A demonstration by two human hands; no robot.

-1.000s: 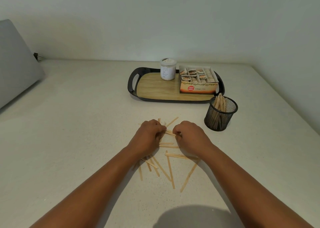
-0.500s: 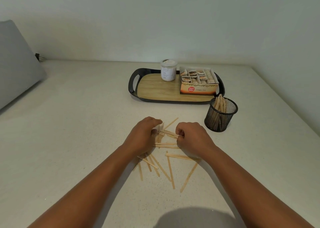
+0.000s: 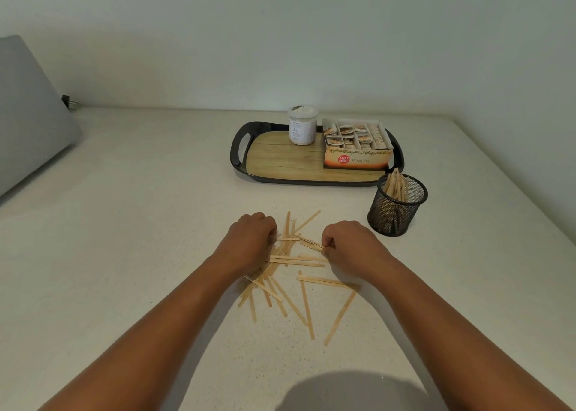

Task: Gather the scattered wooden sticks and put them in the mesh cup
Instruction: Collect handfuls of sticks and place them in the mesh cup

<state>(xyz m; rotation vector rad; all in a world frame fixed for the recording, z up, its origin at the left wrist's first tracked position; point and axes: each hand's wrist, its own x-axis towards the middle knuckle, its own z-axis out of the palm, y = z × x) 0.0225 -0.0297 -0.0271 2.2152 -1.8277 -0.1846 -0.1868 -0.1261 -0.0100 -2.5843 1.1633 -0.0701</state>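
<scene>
Your right hand (image 3: 349,242) is pinching a few wooden sticks (image 3: 311,242) in a tight grip; your left hand (image 3: 252,236) is curling onto the pile, its grip hidden. More sticks are lying on the pale speckled desk (image 3: 140,223) beneath both grips. The mesh cup (image 3: 397,204) is standing just right of your right grip, before the grey wall (image 3: 280,36).

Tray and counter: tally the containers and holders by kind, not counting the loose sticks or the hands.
Tray: 1
White jar: 1
Ginger tea box: 1
Black mesh cup: 1
Total: 4
The sticks standing in the cup and lying on the counter overlap too much to count.
</scene>
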